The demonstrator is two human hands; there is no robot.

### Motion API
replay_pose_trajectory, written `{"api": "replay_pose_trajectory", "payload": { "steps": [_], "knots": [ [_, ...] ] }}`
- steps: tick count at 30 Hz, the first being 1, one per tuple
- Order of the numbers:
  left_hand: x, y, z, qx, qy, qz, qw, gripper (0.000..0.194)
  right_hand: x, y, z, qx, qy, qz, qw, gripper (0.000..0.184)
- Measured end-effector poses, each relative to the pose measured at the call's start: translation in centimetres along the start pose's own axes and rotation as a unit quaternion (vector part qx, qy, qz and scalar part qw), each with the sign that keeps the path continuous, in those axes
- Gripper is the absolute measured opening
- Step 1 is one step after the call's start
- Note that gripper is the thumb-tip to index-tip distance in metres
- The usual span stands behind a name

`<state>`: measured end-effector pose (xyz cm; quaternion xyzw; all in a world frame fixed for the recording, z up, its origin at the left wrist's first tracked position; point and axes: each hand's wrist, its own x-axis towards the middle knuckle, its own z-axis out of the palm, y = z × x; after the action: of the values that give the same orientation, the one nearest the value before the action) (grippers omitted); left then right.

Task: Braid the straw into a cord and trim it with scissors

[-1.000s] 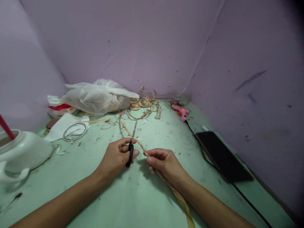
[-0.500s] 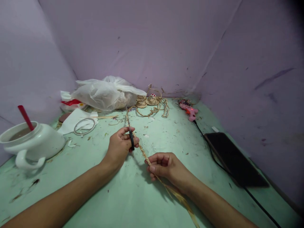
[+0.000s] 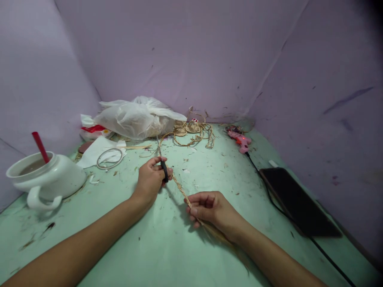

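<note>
My left hand (image 3: 151, 177) is closed around the black handle of a pair of scissors (image 3: 164, 172), whose thin blades point away toward the wall. One end of a braided straw-coloured cord (image 3: 180, 188) meets the fingers of this same hand. Between thumb and fingers, my right hand (image 3: 206, 207) pinches the cord lower down. Loose, unbraided fibres (image 3: 220, 235) trail from there under my right wrist. The stretch of braid between both hands runs slantwise above the table.
Left stands a white mug (image 3: 60, 175) with brown liquid and a red stick. A plastic bag (image 3: 134, 119), coiled braids (image 3: 194, 137) and a wire ring (image 3: 109, 158) lie farther back. Right are a pink glue gun (image 3: 241, 142), its black cable and a phone (image 3: 296, 199).
My left hand, with the scissors, has shifted slightly away from me. The loose fibres below my right hand have swung in beneath the wrist. The whole view has moved a little.
</note>
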<state>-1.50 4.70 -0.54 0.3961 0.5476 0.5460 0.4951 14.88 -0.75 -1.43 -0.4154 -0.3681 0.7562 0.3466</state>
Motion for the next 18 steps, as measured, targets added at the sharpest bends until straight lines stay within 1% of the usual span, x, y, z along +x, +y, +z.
{"api": "replay_pose_trajectory", "payload": {
  "steps": [3, 8, 10, 13, 15, 18],
  "knots": [
    [0.1, 0.1, 0.0, 0.004, 0.011, 0.0, 1.0, 0.04, 0.0, 0.0, -0.3, -0.01, -0.001, 0.014, 1.0, 0.027],
    [-0.1, -0.4, 0.2, 0.039, 0.004, -0.001, 0.999, 0.035, 0.0, 0.8, -0.4, -0.022, -0.021, -0.056, 0.998, 0.019],
    [0.0, -0.6, 0.2, 0.057, -0.005, 0.01, 0.998, 0.033, 0.0, 1.0, -0.2, -0.034, -0.025, -0.055, 0.998, 0.019],
    [0.2, -0.7, 0.0, 0.076, -0.01, 0.037, 0.996, 0.032, 0.0, 0.8, 0.2, -0.019, -0.009, -0.032, 0.999, 0.025],
    [0.4, -0.7, 0.0, 0.083, -0.004, 0.044, 0.996, 0.033, 0.0, 0.5, 0.3, -0.011, 0.003, -0.026, 1.0, 0.031],
    [0.6, -0.8, -0.1, 0.095, -0.005, 0.054, 0.994, 0.034, 0.1, 0.4, 0.4, -0.012, 0.03, -0.03, 0.999, 0.029]
  ]
}}
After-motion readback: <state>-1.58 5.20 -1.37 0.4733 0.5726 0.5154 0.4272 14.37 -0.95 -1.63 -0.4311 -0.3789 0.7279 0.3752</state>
